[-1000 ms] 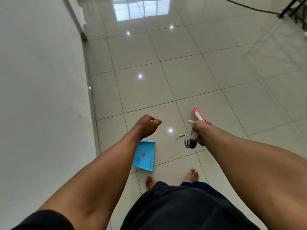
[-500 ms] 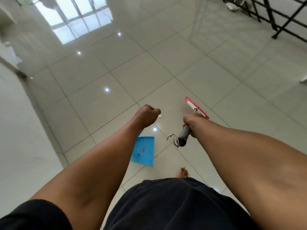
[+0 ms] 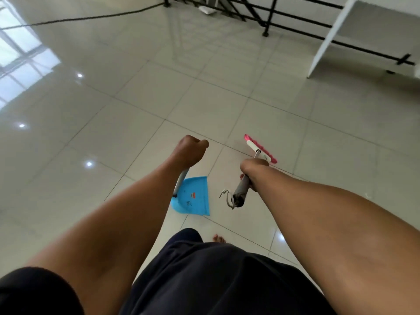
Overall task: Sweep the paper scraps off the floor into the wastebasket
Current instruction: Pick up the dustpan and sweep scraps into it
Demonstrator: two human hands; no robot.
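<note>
My left hand (image 3: 190,151) is closed around the top of a grey metal handle (image 3: 181,181) that runs down to a blue dustpan (image 3: 195,198) hanging just above the floor. My right hand (image 3: 253,169) grips the grey shaft of a broom (image 3: 240,189); its pink and white head (image 3: 261,148) points away from me over the tiles. A short cord loop dangles from the broom's near end. I see no paper scraps on the floor and no wastebasket.
Glossy beige floor tiles (image 3: 136,105) spread all around. A black metal railing (image 3: 295,23) runs along the far right, with a white shelf unit (image 3: 363,39) in front of it. A black cable (image 3: 91,18) lies across the far floor. My bare foot (image 3: 218,238) shows below.
The view has swung right, away from the white wall, and the railing and white shelf unit have come into sight. Both hands keep their grips; the dustpan and broom travel with me.
</note>
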